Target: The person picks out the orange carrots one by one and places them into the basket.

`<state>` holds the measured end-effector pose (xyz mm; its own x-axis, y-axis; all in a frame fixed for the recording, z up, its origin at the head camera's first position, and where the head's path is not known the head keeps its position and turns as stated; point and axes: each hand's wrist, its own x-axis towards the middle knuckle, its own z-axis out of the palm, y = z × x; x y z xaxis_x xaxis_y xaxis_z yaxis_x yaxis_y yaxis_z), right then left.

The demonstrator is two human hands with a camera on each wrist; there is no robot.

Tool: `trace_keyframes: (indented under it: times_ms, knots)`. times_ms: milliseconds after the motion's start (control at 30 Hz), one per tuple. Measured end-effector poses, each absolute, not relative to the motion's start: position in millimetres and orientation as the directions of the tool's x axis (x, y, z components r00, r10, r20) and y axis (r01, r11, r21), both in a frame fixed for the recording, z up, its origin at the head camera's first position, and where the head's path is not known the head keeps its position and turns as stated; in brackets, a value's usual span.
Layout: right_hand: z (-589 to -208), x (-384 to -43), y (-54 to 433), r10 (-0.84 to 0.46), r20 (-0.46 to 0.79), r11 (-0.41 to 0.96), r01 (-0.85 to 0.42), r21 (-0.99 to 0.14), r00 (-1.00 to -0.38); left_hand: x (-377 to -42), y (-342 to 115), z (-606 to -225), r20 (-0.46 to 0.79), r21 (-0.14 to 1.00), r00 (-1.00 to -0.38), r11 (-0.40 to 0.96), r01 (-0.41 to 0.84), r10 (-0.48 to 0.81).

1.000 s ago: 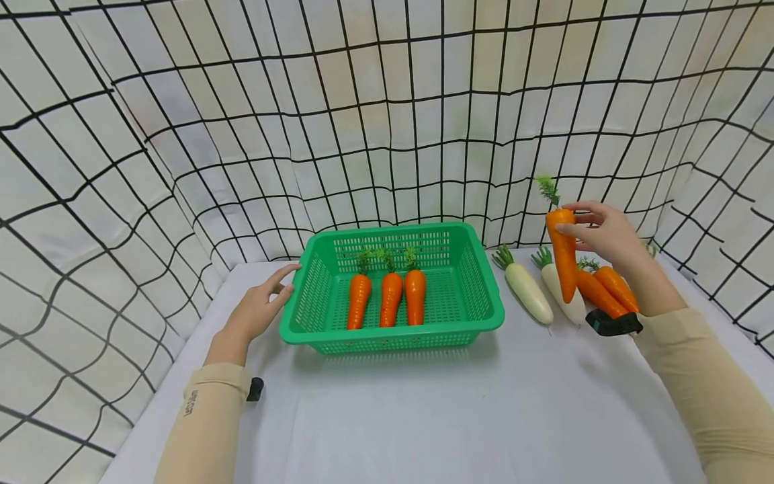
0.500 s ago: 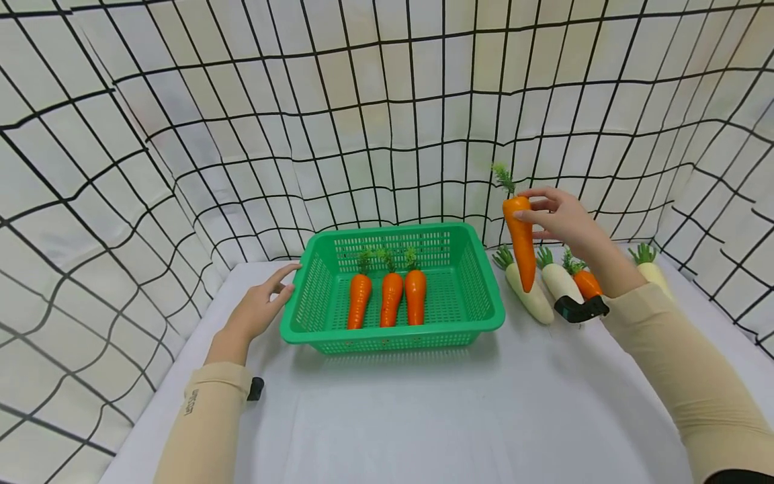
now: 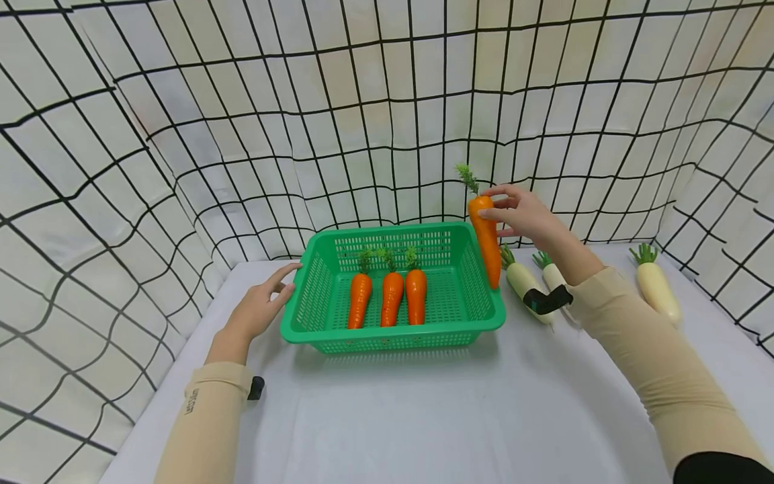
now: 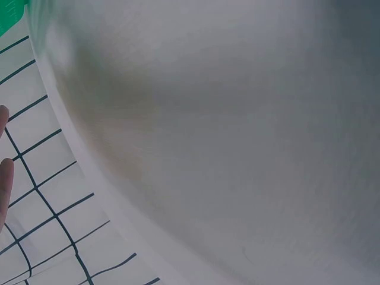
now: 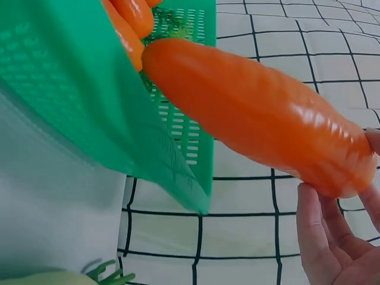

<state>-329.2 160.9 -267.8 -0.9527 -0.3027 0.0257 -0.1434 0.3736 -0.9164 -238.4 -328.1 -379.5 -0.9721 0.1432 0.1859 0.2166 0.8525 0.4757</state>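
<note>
My right hand [image 3: 525,216] pinches a carrot [image 3: 486,235] by its thick top end, green leaves up and tip down, at the right rim of the green basket [image 3: 393,337]. In the right wrist view the held carrot [image 5: 255,113] fills the middle, fingertips around its thick end. Inside the basket three carrots [image 3: 392,299] lie side by side. At the basket's left rim my left hand [image 3: 259,306] rests with fingers fairly straight, fingertips on the edge. The left wrist view catches only two fingertips [image 4: 5,178] and a corner of the basket [image 4: 9,15].
White radishes lie right of the basket: one radish [image 3: 525,282] close by, another radish [image 3: 553,277] partly behind my right wrist, and a third radish [image 3: 659,292] farther right. White walls with a black grid [image 3: 387,121] enclose the white table [image 3: 387,417].
My right hand has carried the carrot leftward from above the radishes to the basket's right rim. The left hand has stayed in place.
</note>
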Motion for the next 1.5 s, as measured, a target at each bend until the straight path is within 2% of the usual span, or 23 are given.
trace_keyframes:
  times_ms: [600,1233,1500]
  knots:
    - [-277.0,-352.3,106.9,-0.520,-0.084,0.456,-0.193,-0.869,-0.850,-238.6,-328.3,-379.1,0.177,0.477,-0.974,0.853,0.211,0.142]
    - [-308.3,-362.6,77.8,-0.491,-0.202,0.491,-0.078,-0.868,-0.847,-239.4,-327.8,-379.4,0.181,0.471,-0.973,0.856,0.212,0.141]
    - [-327.1,-362.1,67.9,-0.436,-0.229,0.553,-0.059,-0.831,-0.870,-238.1,-327.9,-380.2,0.177,0.476,-0.975,0.855,0.205,0.134]
